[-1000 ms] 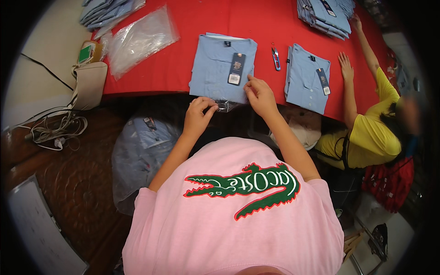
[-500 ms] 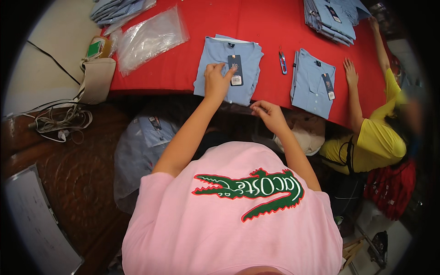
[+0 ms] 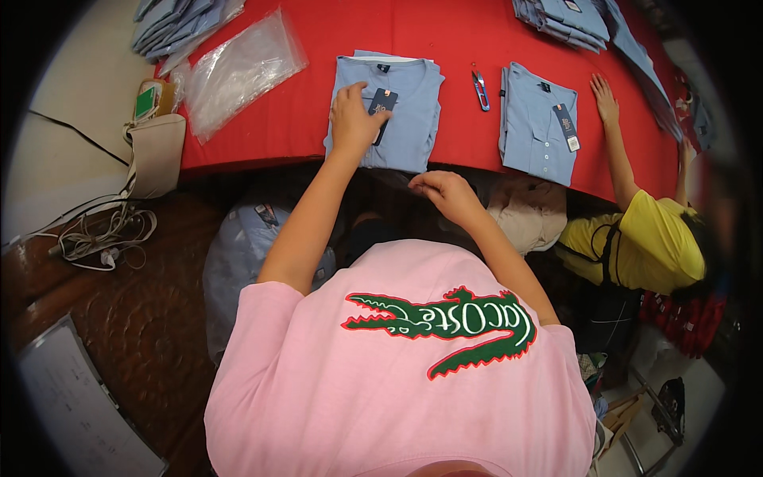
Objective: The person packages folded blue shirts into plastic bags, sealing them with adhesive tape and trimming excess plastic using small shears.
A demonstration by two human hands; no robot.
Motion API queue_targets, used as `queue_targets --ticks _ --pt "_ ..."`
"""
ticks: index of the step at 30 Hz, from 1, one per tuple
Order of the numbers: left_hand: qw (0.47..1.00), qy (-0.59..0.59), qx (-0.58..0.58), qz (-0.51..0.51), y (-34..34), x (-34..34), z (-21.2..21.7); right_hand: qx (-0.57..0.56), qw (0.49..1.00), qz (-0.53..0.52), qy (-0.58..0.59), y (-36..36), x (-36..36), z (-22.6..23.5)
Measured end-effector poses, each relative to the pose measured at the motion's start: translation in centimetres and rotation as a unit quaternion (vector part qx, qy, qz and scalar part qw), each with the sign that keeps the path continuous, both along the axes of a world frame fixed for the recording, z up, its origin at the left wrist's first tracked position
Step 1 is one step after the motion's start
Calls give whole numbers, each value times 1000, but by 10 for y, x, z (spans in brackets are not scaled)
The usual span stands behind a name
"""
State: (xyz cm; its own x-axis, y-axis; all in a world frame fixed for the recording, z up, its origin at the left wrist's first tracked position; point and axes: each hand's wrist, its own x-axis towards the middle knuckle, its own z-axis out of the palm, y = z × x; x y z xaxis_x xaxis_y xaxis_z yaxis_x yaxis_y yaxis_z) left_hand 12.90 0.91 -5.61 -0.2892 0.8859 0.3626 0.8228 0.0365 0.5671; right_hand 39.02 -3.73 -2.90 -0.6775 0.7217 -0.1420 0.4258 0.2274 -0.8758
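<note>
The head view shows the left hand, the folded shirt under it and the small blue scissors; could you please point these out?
Left hand (image 3: 352, 121): head view, on the back of the hand.
Folded shirt (image 3: 411, 111): head view, on its light blue front.
Small scissors (image 3: 482, 93): head view, on the handle.

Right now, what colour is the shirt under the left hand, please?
The shirt is light blue, clearest in the head view.
</note>
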Motion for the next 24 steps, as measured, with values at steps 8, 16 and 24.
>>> queue_targets --ticks 8,16,24 --pt "856 -222 -354 -304 -90 17 51 -49 995 59 57 39 6 25" --pt "920 -160 -306 -184 -141 -12 7 -4 999 32 -23 44 11 3" --pt "978 74 -197 3 -126 -17 -21 243 965 4 -96 72 -11 7"
